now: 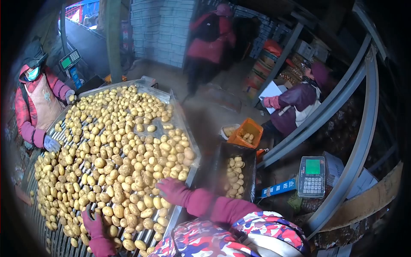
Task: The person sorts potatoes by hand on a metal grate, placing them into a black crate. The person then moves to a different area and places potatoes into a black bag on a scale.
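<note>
Yellow potatoes [124, 162] lie heaped over a slatted metal table [32, 212]. My left hand [91, 220], in a dark glove with a pink sleeve, rests among the potatoes near the table's lower part. Its fingers are apart, with no potato gripped. My right hand [169, 190], gloved too, lies over the potatoes by the table's right edge. Its fingers reach left, and their tips are too small and blurred to tell whether they hold a potato.
A co-worker [45, 103] stands at the table's far left. Right of the table are a black crate [252, 171] with potatoes, an orange basket [250, 127] and a scale display [311, 176]. Another person [295, 103] holds a white box; metal beams [370, 107] curve at right.
</note>
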